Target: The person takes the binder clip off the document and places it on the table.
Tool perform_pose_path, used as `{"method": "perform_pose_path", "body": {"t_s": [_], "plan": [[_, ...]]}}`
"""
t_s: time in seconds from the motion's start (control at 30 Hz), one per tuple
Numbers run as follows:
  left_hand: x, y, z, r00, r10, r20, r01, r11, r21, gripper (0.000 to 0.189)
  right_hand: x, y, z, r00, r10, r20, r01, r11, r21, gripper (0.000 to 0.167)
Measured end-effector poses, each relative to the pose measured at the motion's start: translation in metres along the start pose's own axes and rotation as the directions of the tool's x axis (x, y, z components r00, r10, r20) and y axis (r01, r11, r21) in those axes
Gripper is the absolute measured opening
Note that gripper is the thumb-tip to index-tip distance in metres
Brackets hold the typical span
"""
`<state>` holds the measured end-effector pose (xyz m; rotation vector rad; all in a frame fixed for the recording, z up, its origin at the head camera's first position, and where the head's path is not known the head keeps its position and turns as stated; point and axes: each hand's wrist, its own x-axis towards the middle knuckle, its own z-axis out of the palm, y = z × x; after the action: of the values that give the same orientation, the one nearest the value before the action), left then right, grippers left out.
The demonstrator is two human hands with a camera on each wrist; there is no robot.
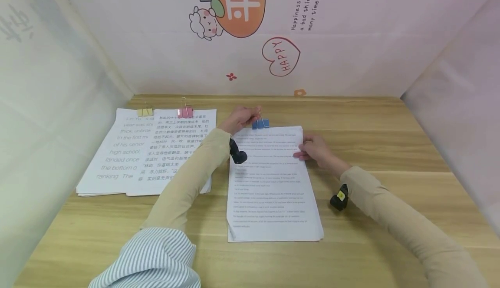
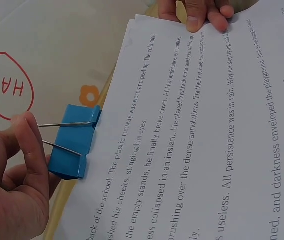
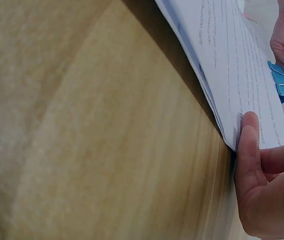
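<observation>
A stack of printed sheets lies on the table in front of me. At its far edge sits a blue binder clip, with its mouth right at the paper's edge in the left wrist view. My left hand pinches the clip's wire handles between thumb and fingers. On the right side, near the far corner, my right hand grips the stack's edge, thumb on top. The sheets' edges show slightly fanned beside the right thumb.
Left of the stack lie two overlapping paper bundles, one with a yellow binder clip, the other with a pink binder clip. A printed white backdrop rises behind the wooden table, and white side panels flank it.
</observation>
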<state>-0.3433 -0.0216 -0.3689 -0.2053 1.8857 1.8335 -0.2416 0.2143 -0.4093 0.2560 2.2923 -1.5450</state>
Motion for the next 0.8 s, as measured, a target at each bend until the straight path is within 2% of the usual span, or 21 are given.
{"method": "perform_pose_path", "body": {"t_s": [0.27,0.5,0.67,0.8], "plan": [[0.009,-0.004,-0.007,0.999,0.035,-0.029,-0.035,0.999,0.009,0.038,-0.001,-0.001,0.001,1.0,-0.013,-0.006,0.013,1.0,-0.009,0.035],[0.015,-0.008,-0.012,0.998,0.05,-0.048,-0.045,0.994,0.104,0.032,0.001,0.002,0.0,1.0,0.005,-0.011,-0.005,0.999,-0.038,0.035],[0.018,-0.01,-0.013,0.996,0.07,-0.06,-0.063,0.991,0.118,0.033,0.001,0.003,-0.001,1.0,-0.004,-0.012,0.004,0.999,-0.044,0.035],[0.022,-0.011,-0.015,0.992,0.081,-0.094,-0.065,0.985,0.158,0.035,0.0,0.003,-0.001,1.0,-0.003,-0.015,0.003,0.999,-0.044,0.036]]}}
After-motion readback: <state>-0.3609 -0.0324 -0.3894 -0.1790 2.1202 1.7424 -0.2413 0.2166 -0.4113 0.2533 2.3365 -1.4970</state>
